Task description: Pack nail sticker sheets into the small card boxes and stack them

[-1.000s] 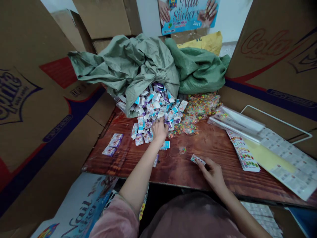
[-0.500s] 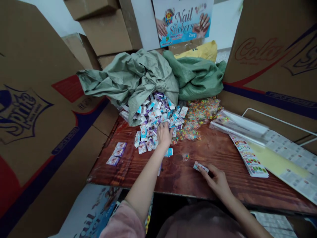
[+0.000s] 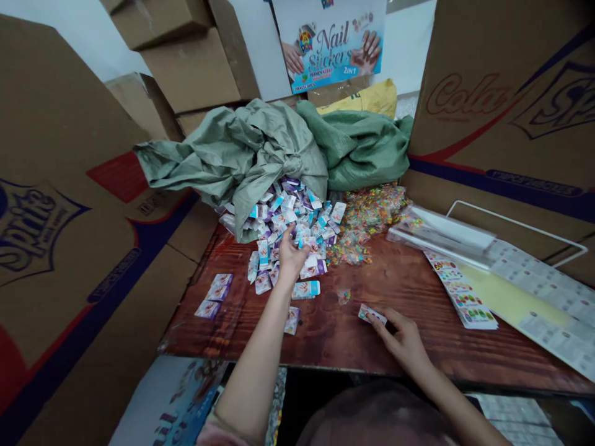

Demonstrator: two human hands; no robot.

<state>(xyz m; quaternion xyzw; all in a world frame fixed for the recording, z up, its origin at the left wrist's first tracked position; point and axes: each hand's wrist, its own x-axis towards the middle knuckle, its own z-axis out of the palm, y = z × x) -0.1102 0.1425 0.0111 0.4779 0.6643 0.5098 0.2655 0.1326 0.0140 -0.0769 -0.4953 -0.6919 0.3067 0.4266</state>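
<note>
At the near part of the wooden table (image 3: 334, 350), the right hand (image 3: 403, 337) pinches a small sticker card (image 3: 372, 314) between thumb and fingers, just above or on the wood. A single small box (image 3: 292, 321) lies beside the left forearm, with a blue-and-white box (image 3: 307, 289) a little beyond it and a candy packet (image 3: 344, 297) to the right. The left hand (image 3: 291, 257) reaches to the front of the box pile (image 3: 320, 226), thumb and index finger spread apart (whether they touch a box, I cannot tell). Right of that pile spreads a heap of candy packets (image 3: 374, 207). Behind them slump a grey-green sack (image 3: 279, 145) and a darker green sack (image 3: 365, 148); farther back stands a "Nail Stickers" carton (image 3: 332, 49).
</note>
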